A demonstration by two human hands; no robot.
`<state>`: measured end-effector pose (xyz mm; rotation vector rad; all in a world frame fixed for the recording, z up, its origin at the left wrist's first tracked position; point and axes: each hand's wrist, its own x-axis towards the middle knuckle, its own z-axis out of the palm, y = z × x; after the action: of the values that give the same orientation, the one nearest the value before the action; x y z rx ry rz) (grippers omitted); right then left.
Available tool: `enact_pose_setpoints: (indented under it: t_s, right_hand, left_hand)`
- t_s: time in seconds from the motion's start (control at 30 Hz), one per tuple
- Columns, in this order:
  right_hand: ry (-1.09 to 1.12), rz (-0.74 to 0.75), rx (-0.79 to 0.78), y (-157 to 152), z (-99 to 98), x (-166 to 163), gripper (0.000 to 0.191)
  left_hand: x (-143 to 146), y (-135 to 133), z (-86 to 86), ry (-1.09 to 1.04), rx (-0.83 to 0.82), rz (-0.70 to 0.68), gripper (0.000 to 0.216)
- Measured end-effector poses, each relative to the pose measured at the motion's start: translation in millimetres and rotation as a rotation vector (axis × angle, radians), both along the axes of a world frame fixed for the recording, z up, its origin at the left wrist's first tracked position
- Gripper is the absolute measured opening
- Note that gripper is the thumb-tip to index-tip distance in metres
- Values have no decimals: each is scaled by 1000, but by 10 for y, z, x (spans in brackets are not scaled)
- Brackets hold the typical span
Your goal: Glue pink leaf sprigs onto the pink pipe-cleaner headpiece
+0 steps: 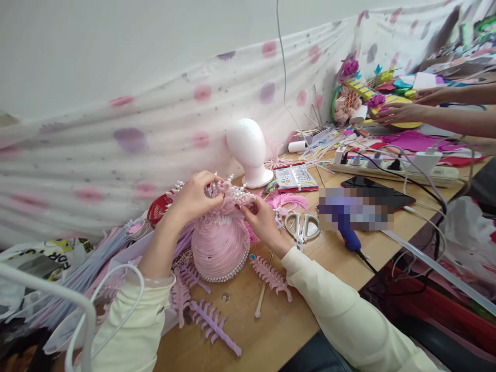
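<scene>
A pink dome-shaped headpiece (220, 245), wound from fuzzy strips and edged with white beads, stands on the wooden table. On its top sits a pink ornament with pearl beads (236, 196). My left hand (199, 196) curls over the ornament's left side, fingers bent around it. From the right, my right hand (261, 217) pinches the ornament's edge between thumb and fingers. Around the dome lie a purple feather-shaped piece (215, 325), a pink one (273, 276) and a thin stick (263, 289).
A white foam head (248, 150) stands behind. Scissors (302, 230), a blue glue gun (344, 227), a tablet (380, 191) and a power strip (399, 168) with cables lie right. Pale fuzzy stems (93, 263) lie left. Another person's hands (403, 113) touch a yellow flowered craft.
</scene>
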<state>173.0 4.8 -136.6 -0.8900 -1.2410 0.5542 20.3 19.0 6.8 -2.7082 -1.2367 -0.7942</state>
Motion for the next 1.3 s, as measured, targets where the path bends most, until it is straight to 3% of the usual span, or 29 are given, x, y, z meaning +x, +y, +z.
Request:
enact_pose_setpoints:
  t_s: [0.1,0.23,0.33,0.43,0.53,0.6,0.83,1.1,1.3]
  right_hand:
    - [21,-6,8,-9,-2,-5,13]
    - [16,-48,-2,-23,-4,-8,14]
    - [-23,-63,-8,-31,-9,-1,15]
    - [-49,-70,-8,-36,-10,3,16]
    - [-51,-60,-5,-42,-4,1,17]
    - [-46,-53,-5,-46,-1,-1,18]
    - [-47,-64,-16,-38,-64,0,20]
    - [-71,-62,-32,-78,-73,14,17]
    - [-142,-83,-33,-187,-6,29,13]
  left_hand:
    - [-11,-234,-85,-149,249,-11,29]
    - [-76,-522,-401,-455,478,153,15]
    - [-117,-628,-772,-543,469,387,15]
    - [-128,-693,-1134,-481,415,527,41]
    - [-142,-751,-1381,-400,374,619,70]
    - [-161,-778,-1478,-368,337,651,77]
    - [-173,-800,-1627,-366,280,563,62]
    - [-117,-828,-1640,-405,318,558,59]
    - [-146,-838,-1640,-294,329,563,66]
